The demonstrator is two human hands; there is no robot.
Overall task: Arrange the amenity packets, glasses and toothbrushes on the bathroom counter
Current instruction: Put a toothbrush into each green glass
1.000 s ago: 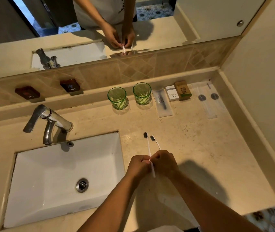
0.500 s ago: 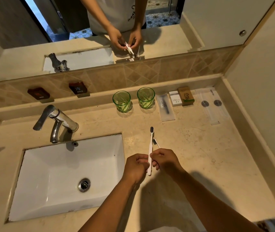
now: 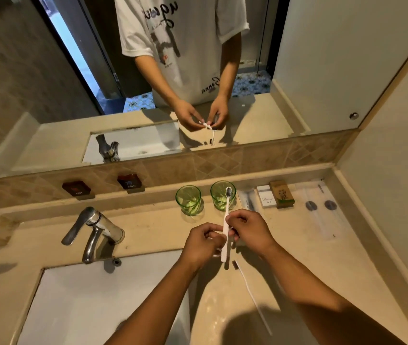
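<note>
I hold a white toothbrush [image 3: 225, 227] upright over the counter, its bristle head in front of the right green glass [image 3: 219, 196]. My left hand [image 3: 201, 244] and my right hand [image 3: 251, 230] both pinch its handle. A second white toothbrush [image 3: 252, 295] with a dark head lies on the counter just below my hands, slanting towards the front right. The left green glass [image 3: 188, 200] stands beside the other at the back ledge. Right of the glasses lie a clear packet [image 3: 247, 200], a white box [image 3: 265, 199], a brown box [image 3: 282, 194] and a long clear packet [image 3: 319, 207] with two dark round pieces.
A chrome faucet [image 3: 93, 230] stands left of my hands above the white sink [image 3: 93, 307]. Hot and cold labels [image 3: 130, 183] sit on the tiled backsplash under the mirror [image 3: 309, 70]. The side wall [image 3: 396, 170] closes the counter [image 3: 309, 270] on the right.
Both toothbrushes were in my hands a second ago; now one lies on the counter. My hands have risen with the other toothbrush towards the glasses. The camera has tilted up.
</note>
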